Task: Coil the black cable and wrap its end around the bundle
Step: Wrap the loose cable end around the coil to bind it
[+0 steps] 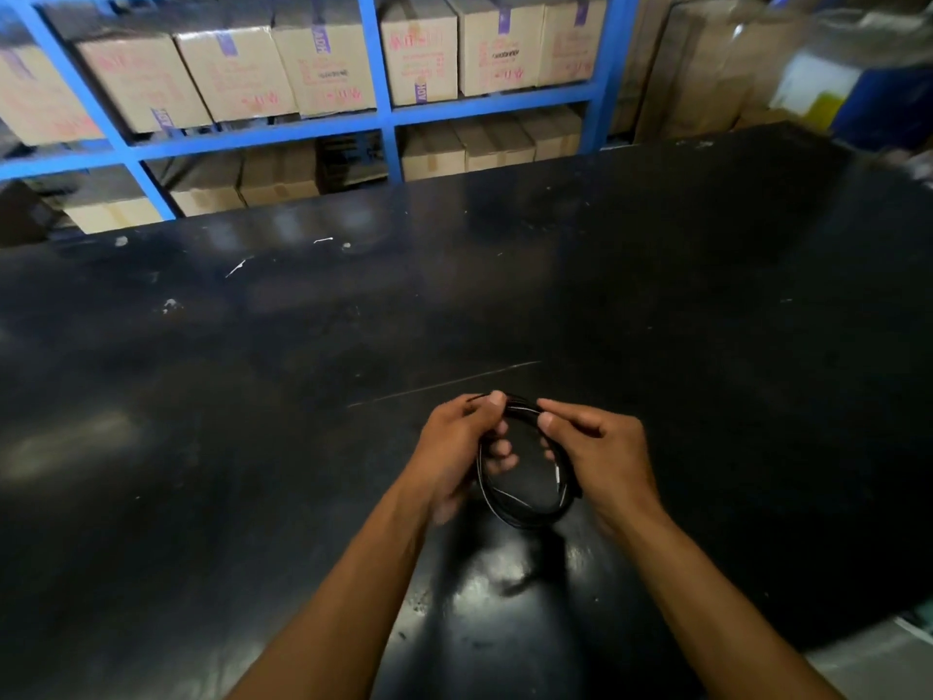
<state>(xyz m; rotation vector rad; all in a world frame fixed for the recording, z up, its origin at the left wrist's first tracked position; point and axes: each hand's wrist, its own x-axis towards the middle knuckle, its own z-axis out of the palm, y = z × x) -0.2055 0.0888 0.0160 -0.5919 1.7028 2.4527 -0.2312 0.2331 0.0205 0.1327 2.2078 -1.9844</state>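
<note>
Your left hand (457, 447) pinches the black cable (525, 512) coil at its eleven o'clock; your right hand (598, 454) grips it at one o'clock, above the table (707, 295). Light, springy loops: hold where they stack.

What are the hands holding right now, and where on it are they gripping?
Both hands hold the coiled black cable at the top of its loop: the left hand and right hand pinch it side by side above the table.

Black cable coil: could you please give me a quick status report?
Left hand and right hand both gripping top of coiled black cable. Coil held above glossy black table. Nothing in the way.
</note>
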